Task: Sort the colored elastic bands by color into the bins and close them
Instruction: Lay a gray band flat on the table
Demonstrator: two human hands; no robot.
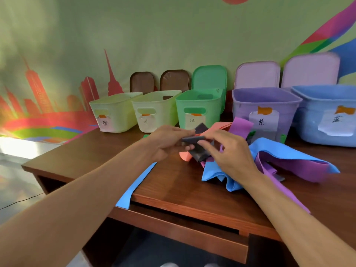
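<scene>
Head view: a person's left hand and right hand meet over a wooden desk. Each pinches a folded grey band between thumb and curled fingers, just above a tangled heap of bands. The left thumb lies along the top of the grey band. The right thumb and forefinger close on its near end, and the other right fingers are bent.

In the heap, a salmon band lies under the grey one. A purple band rears up behind the right hand. A wide blue band sprawls to the right over a second purple band. A scrap of green band shows near the back of the heap. A blue strip runs from under the left wrist and hangs over the desk's front edge.

Along the back of the desk, all open and each with a taped paper label, stand a yellow bin, a cream bin, a green bin, a purple bin and a blue bin. Behind them, upright against the wall, lean two brown lids, a green lid and two pink lids. The wall carries a red skyline mural.
</scene>
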